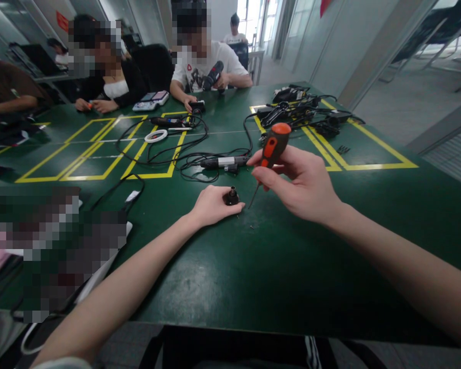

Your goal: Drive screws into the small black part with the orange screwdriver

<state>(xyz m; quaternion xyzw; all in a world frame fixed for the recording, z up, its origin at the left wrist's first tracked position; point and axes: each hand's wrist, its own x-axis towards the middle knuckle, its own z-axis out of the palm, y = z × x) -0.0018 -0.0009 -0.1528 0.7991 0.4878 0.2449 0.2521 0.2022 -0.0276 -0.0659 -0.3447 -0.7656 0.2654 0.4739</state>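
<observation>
My left hand [211, 206] rests on the green table and is closed around a small black part with a metal cylinder on top [231, 196]; its exact kind I cannot make out. In my right hand [305, 184] is a screwdriver [275, 143] with an orange and dark grey handle, pinched between thumb and fingers. Its thin shaft slants down to the left, with the tip a little right of the black part and apart from it. Two tiny screws [251, 227] lie on the table just in front of my left fingers.
Beyond my hands lies a black corded tool [223, 162] with coiled cable. A heap of black cables and adapters [303, 110] is at the back right, near a white ring [155, 136] further left. Yellow tape [384, 166] marks the green table [192, 287]. Several people sit opposite; one holds a power drill [213, 75].
</observation>
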